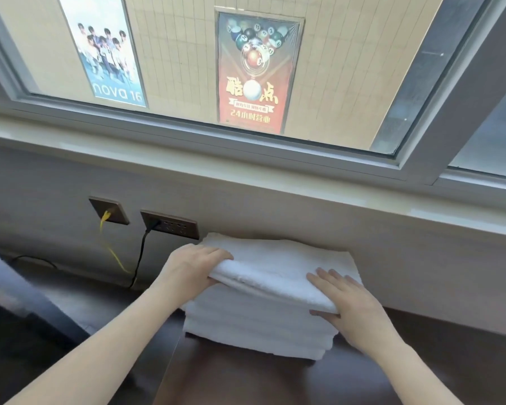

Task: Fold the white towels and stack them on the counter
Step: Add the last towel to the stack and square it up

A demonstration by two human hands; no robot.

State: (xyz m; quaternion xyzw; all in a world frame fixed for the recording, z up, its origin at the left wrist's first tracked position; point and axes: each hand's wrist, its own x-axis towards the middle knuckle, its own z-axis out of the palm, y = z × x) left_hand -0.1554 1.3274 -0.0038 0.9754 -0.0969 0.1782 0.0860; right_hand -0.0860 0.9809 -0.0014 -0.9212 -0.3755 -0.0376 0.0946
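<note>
A stack of several folded white towels (257, 325) stands on the dark counter (246, 381), close against the wall under the window. The top folded towel (278, 267) lies on the stack, slightly lifted at its near edge. My left hand (193, 267) grips the top towel's left end, fingers over it and thumb beneath. My right hand (348, 302) holds its near right corner, fingers flat on top and thumb tucked under the edge.
Two wall sockets sit left of the stack: one with a yellow cable (111, 247), one with a black plug and cord (142, 252). A pale window sill (246, 173) juts out above. A dark object (18, 305) stands at the left.
</note>
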